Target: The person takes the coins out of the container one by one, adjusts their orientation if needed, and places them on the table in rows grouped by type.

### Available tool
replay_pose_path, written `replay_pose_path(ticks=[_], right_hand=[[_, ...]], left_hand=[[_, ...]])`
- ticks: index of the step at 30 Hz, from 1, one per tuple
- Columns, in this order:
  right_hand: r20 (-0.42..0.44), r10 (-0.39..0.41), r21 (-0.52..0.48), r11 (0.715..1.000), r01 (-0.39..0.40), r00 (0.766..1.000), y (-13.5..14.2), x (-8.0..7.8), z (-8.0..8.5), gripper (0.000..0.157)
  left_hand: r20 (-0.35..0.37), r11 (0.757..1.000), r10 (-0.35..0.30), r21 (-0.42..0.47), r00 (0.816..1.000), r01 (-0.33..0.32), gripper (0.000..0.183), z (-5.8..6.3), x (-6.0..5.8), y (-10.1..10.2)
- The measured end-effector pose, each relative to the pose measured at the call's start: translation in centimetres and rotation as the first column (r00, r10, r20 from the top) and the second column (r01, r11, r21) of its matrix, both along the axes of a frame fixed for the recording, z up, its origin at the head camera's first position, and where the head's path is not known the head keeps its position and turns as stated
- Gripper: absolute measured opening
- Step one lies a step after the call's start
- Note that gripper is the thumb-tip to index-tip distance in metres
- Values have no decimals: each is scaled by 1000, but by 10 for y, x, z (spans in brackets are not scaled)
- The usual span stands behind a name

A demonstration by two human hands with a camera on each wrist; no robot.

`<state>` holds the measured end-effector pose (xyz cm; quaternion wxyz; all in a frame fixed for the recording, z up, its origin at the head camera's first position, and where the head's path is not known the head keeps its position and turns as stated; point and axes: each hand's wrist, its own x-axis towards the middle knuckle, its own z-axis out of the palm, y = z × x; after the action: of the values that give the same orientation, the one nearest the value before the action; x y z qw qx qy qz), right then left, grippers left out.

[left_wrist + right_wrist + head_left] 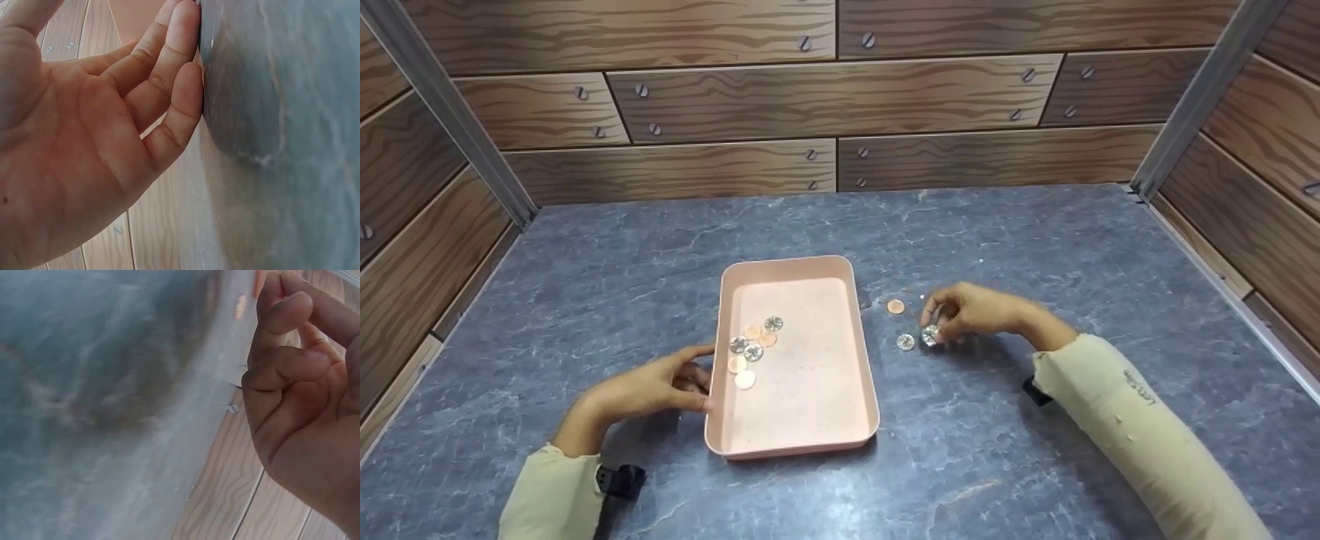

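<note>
Pink rectangular tray [810,397] lay at right hand's [979,309] nine o'clock.
Right fingers pinched round silver disc [930,334]; left hand's [641,386] relaxed fingers touched tray.

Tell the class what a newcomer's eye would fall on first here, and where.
Probably the pink tray, bright against the grey-blue table, with silver and copper-coloured discs gathered in its left half. Next might come the right hand, pinching a silver disc to the tray's right, and the left hand, touching its left side.
</note>
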<state>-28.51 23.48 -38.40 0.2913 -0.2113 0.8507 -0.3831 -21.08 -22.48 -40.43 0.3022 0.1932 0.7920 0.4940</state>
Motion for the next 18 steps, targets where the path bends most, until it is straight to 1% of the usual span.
replay_pose_path(ticks=[3, 7, 12, 18], right_hand=[[14, -4, 21, 1000, 4, 1000, 1, 0, -6, 26], [-6, -8, 57, 998, 8, 1000, 1, 0, -10, 25], [-38, -10, 98, 995, 14, 999, 0, -1, -10, 24], [-43, -33, 132, 991, 38, 999, -2, -3, -10, 25]], left_hand=[[7, 1000, 1, 1, 1000, -1, 94, 0, 1, 0], [14, 1000, 2, 4, 1000, -2, 93, 0, 1, 0], [14, 1000, 1, 7, 1000, -1, 93, 0, 1, -1], [12, 1000, -10, 26, 1000, 9, 93, 0, 1, 0]])
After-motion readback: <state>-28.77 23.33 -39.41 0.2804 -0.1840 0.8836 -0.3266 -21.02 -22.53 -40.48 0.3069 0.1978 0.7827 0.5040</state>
